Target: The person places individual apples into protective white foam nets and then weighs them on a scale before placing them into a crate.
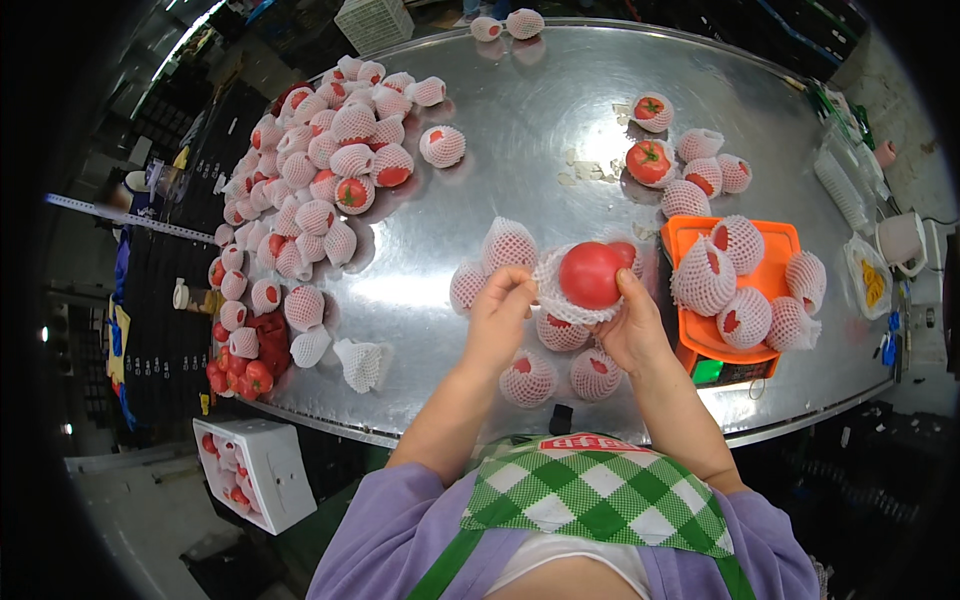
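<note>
A red tomato is in front of me, partly covered by a white foam net sleeve. My left hand pinches the sleeve's edge between thumb and fingers. The tomato rests in my right hand, whose thumb presses on its side; the fingers beneath are mostly hidden. Around and below my hands, several net-wrapped tomatoes sit on the steel table. Close to my right hand stands a scale with an orange tray, holding several wrapped tomatoes.
A large heap of wrapped tomatoes covers the table's left side, with bare tomatoes at its near end. Two loose foam nets lie nearby. A white foam box with tomatoes stands lower left. Clear plastic containers line the right edge.
</note>
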